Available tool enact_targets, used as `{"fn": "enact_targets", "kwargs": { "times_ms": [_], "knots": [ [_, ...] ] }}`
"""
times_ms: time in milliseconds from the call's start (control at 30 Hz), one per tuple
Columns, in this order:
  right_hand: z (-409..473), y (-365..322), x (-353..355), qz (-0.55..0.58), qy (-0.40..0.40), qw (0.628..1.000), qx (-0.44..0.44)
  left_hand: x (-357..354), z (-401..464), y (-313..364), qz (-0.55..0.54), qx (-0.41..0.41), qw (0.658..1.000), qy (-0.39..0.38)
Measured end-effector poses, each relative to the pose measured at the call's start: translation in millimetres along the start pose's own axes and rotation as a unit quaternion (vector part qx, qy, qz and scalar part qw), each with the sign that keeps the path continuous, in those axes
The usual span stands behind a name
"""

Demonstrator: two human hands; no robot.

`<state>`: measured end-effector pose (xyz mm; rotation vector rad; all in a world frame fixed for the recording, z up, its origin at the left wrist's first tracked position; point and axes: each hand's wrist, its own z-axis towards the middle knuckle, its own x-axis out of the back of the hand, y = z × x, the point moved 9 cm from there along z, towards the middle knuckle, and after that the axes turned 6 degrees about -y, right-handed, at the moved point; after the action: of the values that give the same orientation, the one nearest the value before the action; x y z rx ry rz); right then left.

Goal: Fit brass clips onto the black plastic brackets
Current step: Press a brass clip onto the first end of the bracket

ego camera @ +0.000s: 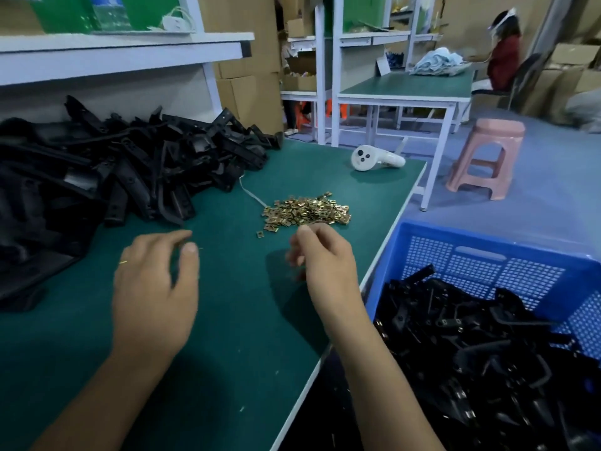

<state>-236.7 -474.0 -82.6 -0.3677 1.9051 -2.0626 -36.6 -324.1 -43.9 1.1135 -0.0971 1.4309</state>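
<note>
**Both hands over the mat, holding nothing clear**

While both hands hover low in the frame, the blue crate [507,255] at lower right holds a deep jumble of black brackets [481,353]; small pale metal glints show on several of them. Its mesh walls are perforated, with a slot handle near the rim.

More brackets [136,164] lie heaped loose at upper left on the green table [227,320], long narrow black mouldings with holes, tangled over one another. Clips [307,209] sit in a flat, shiny gold pile at mid-frame, small squarish folded pieces; one stray clip [260,234] lies just apart on the pile's lower left.

Left hand [153,288] hangs above the mat, fingers loosely curved and spread, thumb apart, gripping nothing; a thin ring shows on one finger. Right hand [322,258] is just below the clip pile, fingers curled inward; whether it pinches a clip I cannot tell.

A white controller [374,159] lies at the table's far edge, a pink stool [484,157] on the floor beyond.
</note>
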Motion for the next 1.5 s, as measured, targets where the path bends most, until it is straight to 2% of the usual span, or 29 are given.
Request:
{"fn": "enact_targets", "kwargs": {
  "times_ms": [67, 100, 233, 367, 467, 600, 767, 900, 1033, 1100, 1167, 1267, 1333, 1433, 1500],
  "knots": [
    [1.2, -4.8, -10.4, -0.245, -0.025, 0.966, 0.073, -5.5, -0.4, 0.2, 0.075, 0.022, 0.997, -0.020],
    [0.9, -5.7, -16.3, -0.313, -0.031, 0.944, 0.097, -8.8, -0.2, -0.4, 0.106, 0.027, 0.994, -0.031],
    [-1.6, -5.5, -36.5, -0.434, -0.037, 0.888, 0.148, -24.5, 5.3, -16.4, 0.157, 0.036, 0.985, -0.068],
    [-7.0, -10.6, -47.3, -0.527, -0.032, 0.833, 0.164, -58.0, 20.6, -50.6, 0.177, 0.108, 0.962, -0.179],
    [-7.5, -7.9, -49.0, -0.539, -0.048, 0.826, 0.156, -60.9, 47.8, -70.4, 0.132, 0.149, 0.963, -0.180],
    [-6.7, -7.9, -45.2, -0.516, -0.052, 0.841, 0.155, -48.4, 81.0, -97.2, 0.039, 0.228, 0.962, -0.146],
    [-0.4, -6.1, -42.9, -0.499, -0.048, 0.851, 0.153, -37.3, 79.8, -94.5, -0.057, 0.200, 0.974, -0.087],
    [3.3, -4.6, -41.5, -0.492, -0.048, 0.855, 0.156, -17.5, 46.5, -93.6, -0.155, 0.227, 0.961, -0.024],
    [2.1, -0.3, -50.4, -0.536, -0.076, 0.824, 0.166, 3.2, 7.5, -82.8, -0.216, 0.238, 0.947, -0.013],
    [1.4, 2.7, -58.3, -0.555, -0.102, 0.806, 0.177, 12.7, -2.7, -75.4, -0.152, 0.240, 0.959, -0.020],
    [5.0, 5.1, -64.0, -0.565, -0.128, 0.796, 0.179, 23.5, -4.4, -66.6, -0.038, 0.225, 0.974, -0.004],
    [17.4, 8.9, -69.8, -0.565, -0.168, 0.790, 0.167, 30.1, 1.6, -40.7, 0.131, 0.128, 0.983, 0.025],
    [24.4, 11.1, -72.7, -0.565, -0.191, 0.787, 0.160, 13.4, 7.6, -39.1, 0.222, 0.116, 0.967, -0.045],
    [28.8, 16.5, -75.4, -0.574, -0.206, 0.778, 0.149, -16.8, 6.6, -51.1, 0.234, 0.126, 0.948, -0.176],
    [29.6, 18.7, -76.7, -0.579, -0.207, 0.775, 0.144, -19.5, 4.6, -55.5, 0.181, 0.139, 0.957, -0.181]
  ]
}}
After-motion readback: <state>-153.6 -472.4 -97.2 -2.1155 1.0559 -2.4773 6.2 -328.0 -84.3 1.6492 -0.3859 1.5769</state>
